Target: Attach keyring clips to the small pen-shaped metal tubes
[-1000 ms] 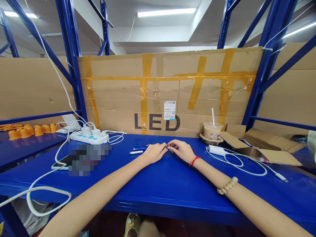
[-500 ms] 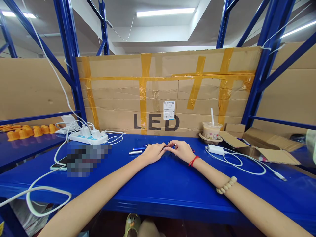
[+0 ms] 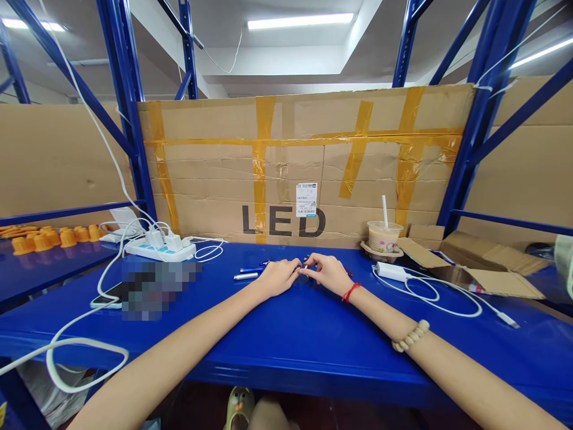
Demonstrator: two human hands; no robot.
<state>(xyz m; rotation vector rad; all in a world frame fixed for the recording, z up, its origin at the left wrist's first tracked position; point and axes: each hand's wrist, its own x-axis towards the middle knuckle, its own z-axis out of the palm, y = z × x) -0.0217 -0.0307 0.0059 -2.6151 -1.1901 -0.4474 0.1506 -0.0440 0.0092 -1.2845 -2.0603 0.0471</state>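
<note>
My left hand and my right hand rest close together on the blue shelf top, fingertips pinched on a small thin part between them that I cannot make out. A silver pen barrel and a blue pen part lie just left of my left hand. More small pen pieces lie behind my fingers, partly hidden. A red string circles my right wrist and a bead bracelet sits further up that arm.
A white power strip with plugs and cables sits at back left, a phone near a blurred patch. A drink cup with straw, a white charger and cable and open cardboard boxes lie right. Orange caps fill the left shelf.
My hands have stayed nearly in place; the fingertips shifted slightly while working the small part between them.
</note>
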